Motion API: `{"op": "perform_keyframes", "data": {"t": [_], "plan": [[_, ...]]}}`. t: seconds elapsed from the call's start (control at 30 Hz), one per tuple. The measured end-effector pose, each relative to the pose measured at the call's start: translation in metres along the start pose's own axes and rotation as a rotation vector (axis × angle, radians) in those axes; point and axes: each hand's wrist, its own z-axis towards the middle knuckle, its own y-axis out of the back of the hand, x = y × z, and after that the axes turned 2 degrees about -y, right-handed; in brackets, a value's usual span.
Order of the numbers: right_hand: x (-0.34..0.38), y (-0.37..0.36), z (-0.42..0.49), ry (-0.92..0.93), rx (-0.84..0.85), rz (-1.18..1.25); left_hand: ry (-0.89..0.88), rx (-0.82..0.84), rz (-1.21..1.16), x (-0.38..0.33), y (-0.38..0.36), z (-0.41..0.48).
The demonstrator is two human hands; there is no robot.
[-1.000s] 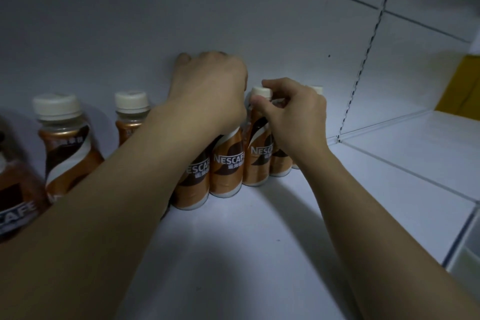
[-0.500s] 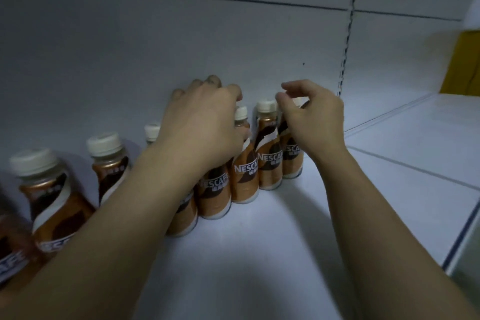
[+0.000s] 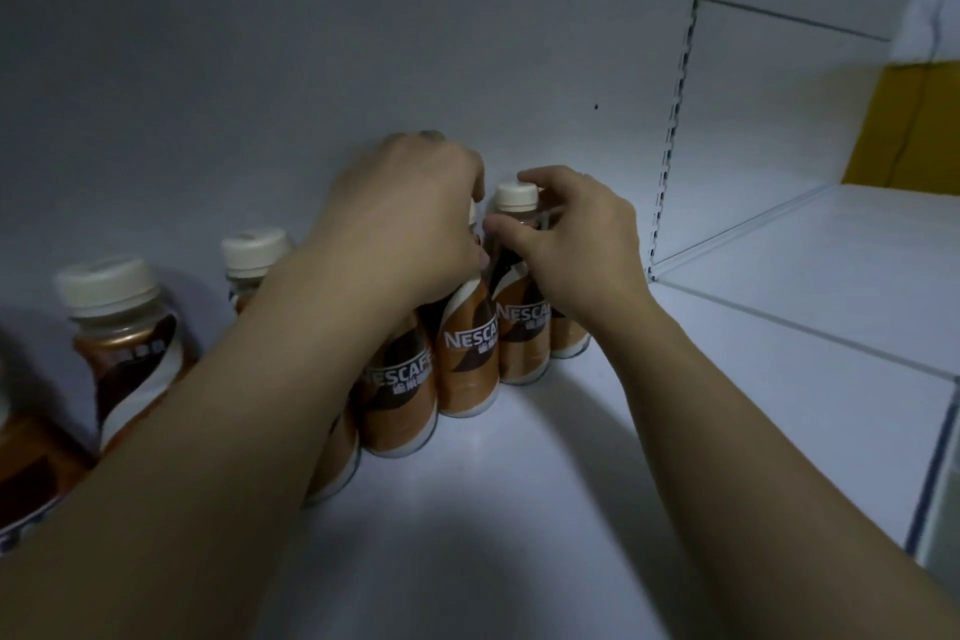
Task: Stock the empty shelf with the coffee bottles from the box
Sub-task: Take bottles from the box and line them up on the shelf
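There's a row of brown-labelled plastic coffee bottles (image 3: 400,400) standing along the rear of the white metal shelf (image 3: 519,509), close in front of the white back panel (image 3: 260,68). The left hand (image 3: 400,218) lies over the bottle tops mid-row. Just right of it, the right hand (image 3: 576,244) pinches the neck of the white-capped bottle (image 3: 519,333), with one more bottle beyond. Right of the row stands the slotted metal upright (image 3: 675,120), then a neighbouring white shelf (image 3: 831,286), with a yellow block (image 3: 909,120) at its far end.

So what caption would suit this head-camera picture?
Left hand covers the tops in a row of coffee bottles on a white shelf; right hand pinches one bottle.
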Motion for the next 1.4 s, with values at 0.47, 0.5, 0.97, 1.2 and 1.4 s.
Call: {"op": "perform_keyframes", "data": {"t": [0.47, 0.5, 0.97, 1.2, 1.4], "plan": [[0.006, 0.010, -0.003, -0.142, 0.114, 0.217, -0.058, -0.075, -0.002, 0.004, -0.004, 0.001], [0.005, 0.012, -0.003, -0.145, 0.134, 0.235, -0.067, -0.086, -0.009, 0.004, -0.005, 0.001], [-0.038, 0.014, 0.006, -0.298, 0.074, 0.146, -0.199, -0.062, 0.051, -0.005, -0.015, 0.001], [-0.042, 0.011, 0.008, -0.308, 0.034, 0.103, -0.197, -0.069, 0.061, -0.004, -0.018, 0.002], [-0.043, 0.020, 0.012, -0.328, 0.103, 0.171, -0.196, -0.082, 0.074, -0.007, -0.018, 0.002]]}}
